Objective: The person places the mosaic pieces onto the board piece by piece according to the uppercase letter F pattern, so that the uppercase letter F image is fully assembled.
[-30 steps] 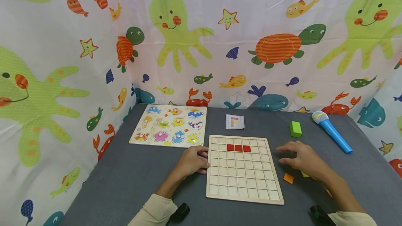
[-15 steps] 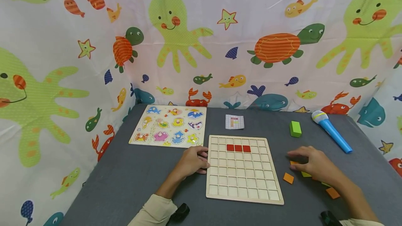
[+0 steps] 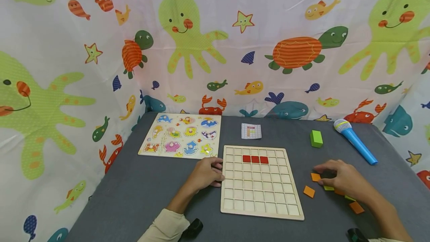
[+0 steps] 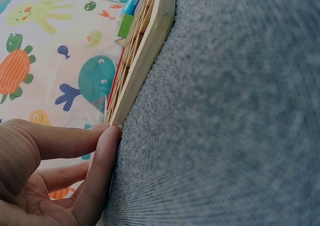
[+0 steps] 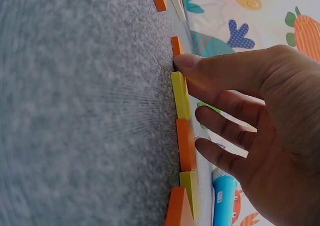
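Note:
A pale wooden grid board (image 3: 258, 193) lies flat on the table, with three red tiles (image 3: 255, 159) in a row near its far side. My left hand (image 3: 205, 173) rests against the board's left edge; in the left wrist view its fingertips meet the wooden rim (image 4: 145, 65). Right of the board, my right hand (image 3: 342, 178) is low over loose tiles. Its thumb and index finger are on either side of an orange tile (image 3: 315, 177). In the right wrist view the thumb tip is right at that orange tile (image 5: 177, 46), with a yellow tile (image 5: 180, 95) just beside it.
Two more orange tiles lie apart, a near-board tile (image 3: 309, 191) and an outer tile (image 3: 356, 207). Behind are a green block (image 3: 316, 138) and a blue microphone (image 3: 356, 142). A pattern card (image 3: 251, 131) and a sea-animal puzzle (image 3: 181, 135) stand beyond the board.
My right hand has moved right and slightly nearer me, away from the board's right side to the loose tiles, uncovering some of them. My left hand stays at the board's edge.

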The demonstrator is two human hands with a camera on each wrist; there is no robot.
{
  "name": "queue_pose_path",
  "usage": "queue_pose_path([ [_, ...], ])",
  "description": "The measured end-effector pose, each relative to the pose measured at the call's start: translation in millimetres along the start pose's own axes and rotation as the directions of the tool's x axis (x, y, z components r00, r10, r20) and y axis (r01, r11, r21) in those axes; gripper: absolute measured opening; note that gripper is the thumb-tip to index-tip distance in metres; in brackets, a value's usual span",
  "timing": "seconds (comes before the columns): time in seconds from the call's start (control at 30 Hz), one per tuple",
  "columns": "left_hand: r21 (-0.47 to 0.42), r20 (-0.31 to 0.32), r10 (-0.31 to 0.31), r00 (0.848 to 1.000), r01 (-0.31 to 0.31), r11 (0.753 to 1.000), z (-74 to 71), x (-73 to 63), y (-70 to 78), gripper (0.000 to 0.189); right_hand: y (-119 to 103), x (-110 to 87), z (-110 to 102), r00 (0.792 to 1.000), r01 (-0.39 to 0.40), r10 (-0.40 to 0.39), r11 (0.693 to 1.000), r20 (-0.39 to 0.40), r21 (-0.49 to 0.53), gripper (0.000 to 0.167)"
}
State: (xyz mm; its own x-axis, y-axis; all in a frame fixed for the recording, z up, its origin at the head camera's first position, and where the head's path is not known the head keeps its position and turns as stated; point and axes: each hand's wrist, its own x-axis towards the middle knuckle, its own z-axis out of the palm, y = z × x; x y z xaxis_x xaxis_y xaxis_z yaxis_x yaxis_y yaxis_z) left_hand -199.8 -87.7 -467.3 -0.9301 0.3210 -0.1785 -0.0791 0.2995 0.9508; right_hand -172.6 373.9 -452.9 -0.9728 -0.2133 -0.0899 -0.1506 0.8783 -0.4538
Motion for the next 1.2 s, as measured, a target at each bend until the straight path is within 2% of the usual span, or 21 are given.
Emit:
queue_pose_path([
  [0.13,0.003,-0.005,-0.001,1.0,0.001,1.0,-0.3,0.2,-1.2,0.059,-1,-0.1,-1,1.0,-0.021,0.021,1.0,0.015,0.004,0.037],
  [0.77,0.002,-0.018,-0.01,1.0,0.01,1.0,0.6,1.2,-1.0,0.06,-2,0.9,6,0.998,0.034,-0.036,0.998,-0.045,-0.043,0.031],
  [1.2,0.013,-0.022,-0.01,1.0,0.011,1.0,2.5,1.2,-0.2,0.059,-17,4.8,12,0.994,0.075,-0.076,0.997,-0.072,-0.027,0.03],
])
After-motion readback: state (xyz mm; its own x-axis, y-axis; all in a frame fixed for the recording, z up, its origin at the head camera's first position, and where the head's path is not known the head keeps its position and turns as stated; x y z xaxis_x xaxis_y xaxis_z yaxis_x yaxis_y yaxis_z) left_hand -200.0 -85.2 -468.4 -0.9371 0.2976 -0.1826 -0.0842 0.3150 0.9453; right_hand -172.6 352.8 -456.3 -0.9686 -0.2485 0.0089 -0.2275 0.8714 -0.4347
